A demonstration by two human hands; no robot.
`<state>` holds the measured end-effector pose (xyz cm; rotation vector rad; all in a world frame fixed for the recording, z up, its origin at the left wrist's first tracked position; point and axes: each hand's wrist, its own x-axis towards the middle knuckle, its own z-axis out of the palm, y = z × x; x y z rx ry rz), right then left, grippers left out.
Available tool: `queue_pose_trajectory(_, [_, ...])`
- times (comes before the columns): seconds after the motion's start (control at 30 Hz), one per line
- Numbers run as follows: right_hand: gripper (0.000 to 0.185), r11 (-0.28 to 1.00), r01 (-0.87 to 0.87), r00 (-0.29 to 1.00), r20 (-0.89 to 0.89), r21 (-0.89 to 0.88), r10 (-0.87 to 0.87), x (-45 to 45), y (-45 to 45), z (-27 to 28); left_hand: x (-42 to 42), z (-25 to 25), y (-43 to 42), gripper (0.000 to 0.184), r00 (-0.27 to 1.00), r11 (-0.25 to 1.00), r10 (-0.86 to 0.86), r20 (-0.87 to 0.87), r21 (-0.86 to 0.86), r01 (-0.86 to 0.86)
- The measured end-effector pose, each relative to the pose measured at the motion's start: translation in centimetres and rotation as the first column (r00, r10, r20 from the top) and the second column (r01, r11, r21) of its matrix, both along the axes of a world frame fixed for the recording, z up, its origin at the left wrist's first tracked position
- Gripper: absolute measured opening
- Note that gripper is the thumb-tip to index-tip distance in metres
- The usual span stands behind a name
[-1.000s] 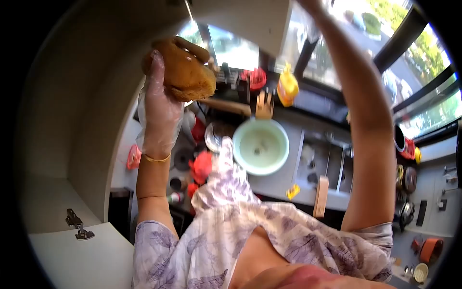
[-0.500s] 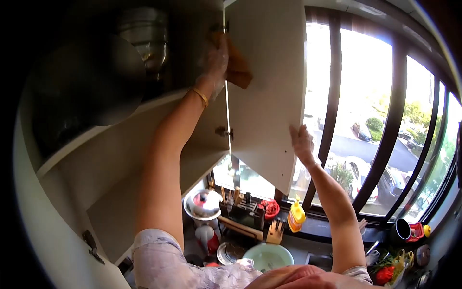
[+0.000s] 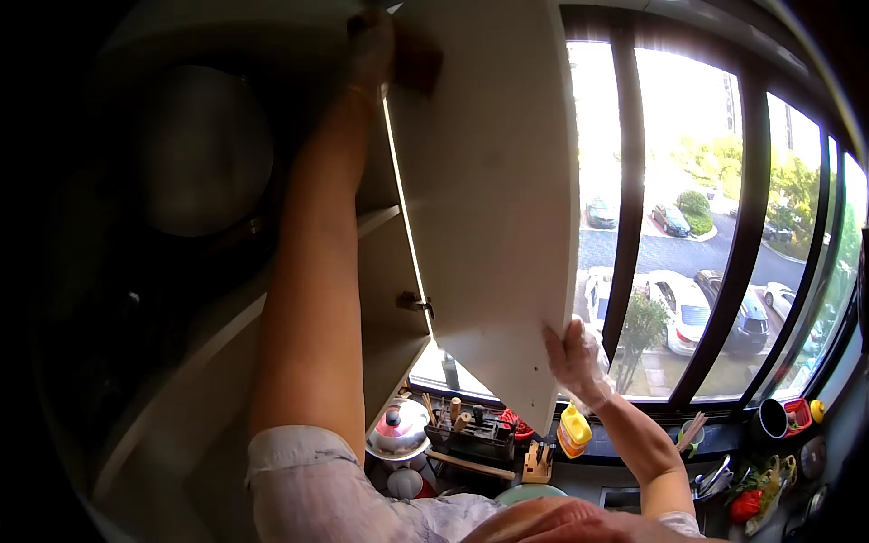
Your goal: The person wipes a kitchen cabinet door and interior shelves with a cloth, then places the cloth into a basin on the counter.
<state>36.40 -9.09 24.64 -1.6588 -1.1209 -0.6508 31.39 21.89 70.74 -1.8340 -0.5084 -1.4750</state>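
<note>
Up at the top of the cabinet, my left hand (image 3: pixel 372 52) is closed on a brown cloth (image 3: pixel 416 61), which lies against the inner face of the open cabinet door (image 3: pixel 489 190) by its hinge side. Shadow blurs the fingers there. My right hand (image 3: pixel 577 364), in a thin clear glove, grips the door's free edge near its lower corner. Inside the dark cabinet, left of my arm, stands a round pale object (image 3: pixel 206 149) too dim to name. A metal hinge (image 3: pixel 415 302) joins the door to the cabinet side.
Below are a lidded pot (image 3: pixel 399 429), a dark rack (image 3: pixel 471 433) with utensils, a knife block (image 3: pixel 538 463), a yellow bottle (image 3: pixel 574 431) and a green basin (image 3: pixel 532 492). Barred windows (image 3: pixel 634 226) fill the right side. A red-and-green bagged bundle (image 3: pixel 748 505) lies at lower right.
My left hand has moved up with the cloth along the door's hinge side. The view has shifted upward, and my right hand still holds the door edge, now lower in view.
</note>
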Motion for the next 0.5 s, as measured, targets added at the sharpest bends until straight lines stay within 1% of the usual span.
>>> queue_pose_trajectory(0.03, [0.024,0.999,-0.010,0.999,0.039,-0.041,0.011,-0.4,-0.3,0.6,0.0,0.5,0.0,0.034,0.987,0.982,-0.156,0.049,-0.104,0.160])
queue_pose_trajectory(0.07, [0.025,0.990,-0.144,0.986,-0.089,0.004,0.144,-1.4,-0.5,1.8,0.0,0.9,-0.2,0.033,0.944,0.925,-0.311,0.113,-0.191,0.328])
queue_pose_trajectory(0.1, [0.019,0.991,-0.114,0.994,-0.015,-0.075,0.113,-1.2,-0.5,2.0,0.0,1.3,-0.3,0.033,0.846,0.795,-0.488,0.214,-0.290,0.532])
queue_pose_trajectory(0.13, [0.018,0.986,-0.072,0.996,0.048,-0.149,0.080,-1.2,-0.8,1.6,0.2,1.4,-0.7,0.033,0.729,0.641,-0.619,0.293,-0.348,0.684])
queue_pose_trajectory(0.17, [0.016,0.982,-0.033,0.991,0.118,-0.185,0.055,-1.4,-0.7,1.2,0.5,1.6,-1.0,0.033,0.583,0.457,-0.719,0.377,-0.376,0.806])
queue_pose_trajectory(0.23, [0.013,0.970,0.054,0.965,0.261,-0.237,0.009,-2.2,-0.7,1.0,0.9,2.4,-1.7,0.033,0.379,0.194,-0.800,0.465,-0.398,0.897])
queue_pose_trajectory(0.27, [0.012,0.949,-0.077,0.995,0.034,-0.304,0.092,-2.8,-1.2,2.4,1.1,2.9,-2.3,0.034,0.293,0.087,-0.818,0.496,-0.398,0.914])
queue_pose_trajectory(0.3, [0.010,0.919,-0.221,0.967,-0.198,-0.326,0.162,-3.6,-1.7,3.8,1.2,3.3,-3.2,0.034,0.224,-0.003,-0.827,0.516,-0.403,0.915])
queue_pose_trajectory(0.33, [0.012,0.927,-0.245,0.945,-0.282,-0.283,0.164,-4.3,-1.8,4.6,1.0,3.5,-4.0,0.035,0.170,-0.068,-0.828,0.534,-0.398,0.915])
queue_pose_trajectory(0.37, [0.013,0.965,-0.166,0.980,-0.140,-0.200,0.140,-4.1,-1.1,3.4,1.0,3.6,-4.9,0.036,0.121,-0.129,-0.826,0.550,-0.395,0.910])
queue_pose_trajectory(0.4, [0.012,0.981,-0.107,0.994,-0.002,-0.160,0.108,-3.3,-0.5,2.2,1.1,3.5,-5.6,0.036,0.086,-0.179,-0.821,0.564,-0.397,0.900])
queue_pose_trajectory(0.47, [0.010,0.991,-0.067,0.981,0.175,-0.114,0.087,-3.8,-0.4,0.4,1.4,2.8,-6.9,0.038,0.053,-0.249,-0.802,0.596,-0.413,0.876])
queue_pose_trajectory(0.5, [0.010,0.993,-0.072,0.964,0.250,-0.093,0.093,-3.8,-0.1,1.0,1.0,2.6,-8.0,0.040,0.043,-0.276,-0.791,0.610,-0.420,0.865])
